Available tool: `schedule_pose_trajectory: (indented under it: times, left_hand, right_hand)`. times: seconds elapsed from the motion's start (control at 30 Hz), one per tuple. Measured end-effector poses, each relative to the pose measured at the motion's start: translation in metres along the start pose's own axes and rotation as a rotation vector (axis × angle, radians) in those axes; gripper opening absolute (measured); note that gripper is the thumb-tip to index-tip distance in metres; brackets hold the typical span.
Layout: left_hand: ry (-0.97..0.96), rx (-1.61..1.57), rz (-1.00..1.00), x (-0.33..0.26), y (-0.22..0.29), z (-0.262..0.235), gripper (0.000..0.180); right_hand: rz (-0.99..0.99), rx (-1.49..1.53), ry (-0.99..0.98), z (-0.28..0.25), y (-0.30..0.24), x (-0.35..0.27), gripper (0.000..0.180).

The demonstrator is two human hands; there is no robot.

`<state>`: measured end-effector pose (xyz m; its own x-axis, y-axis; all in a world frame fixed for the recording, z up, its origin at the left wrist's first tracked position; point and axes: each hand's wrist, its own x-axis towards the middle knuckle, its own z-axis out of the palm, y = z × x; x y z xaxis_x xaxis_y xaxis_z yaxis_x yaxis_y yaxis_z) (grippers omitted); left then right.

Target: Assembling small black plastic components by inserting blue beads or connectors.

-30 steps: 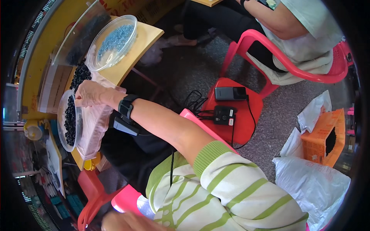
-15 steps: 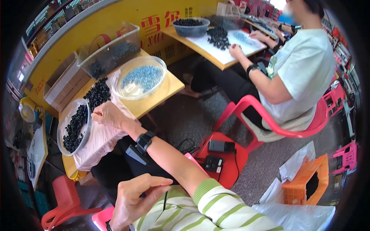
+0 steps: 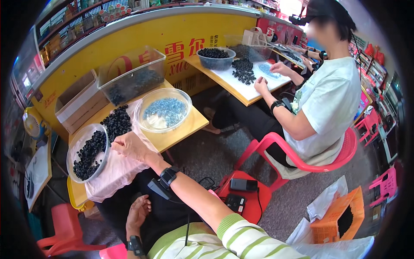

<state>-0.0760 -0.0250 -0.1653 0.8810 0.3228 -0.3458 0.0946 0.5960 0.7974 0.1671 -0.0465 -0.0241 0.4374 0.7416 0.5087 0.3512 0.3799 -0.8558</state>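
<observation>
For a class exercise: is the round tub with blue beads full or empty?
Neither: the tub is partly filled; blue beads leave a bare patch inside.

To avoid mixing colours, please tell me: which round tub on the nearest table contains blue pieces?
The right tub, near the corner of the table: its beads are light blue, while the left tub contains black pieces.

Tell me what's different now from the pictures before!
The left hand moved down and away, from in front of the striped shirt to over the dark lap. The view swung up, so the next table, mostly hidden at first, now shows. The right hand stayed near the bowl of black pieces; I can't tell if it holds anything. The bowl of blue beads stayed put.
</observation>
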Motion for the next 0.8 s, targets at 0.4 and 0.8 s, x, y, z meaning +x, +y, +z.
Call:
schedule_pose_trajectory:
  times: [0.4, 0.8]
  left_hand:
    - [0.313, 0.047, 0.156, 0.033, -0.042, 0.018, 0.015]
    - [0.339, -0.003, 0.308, 0.033, -0.039, 0.023, 0.019]
  right_hand:
    - [0.108, -0.061, -0.08, -0.009, -0.008, 0.0, 0.028]
    - [0.104, -0.026, -0.076, -0.007, -0.007, -0.001, 0.029]
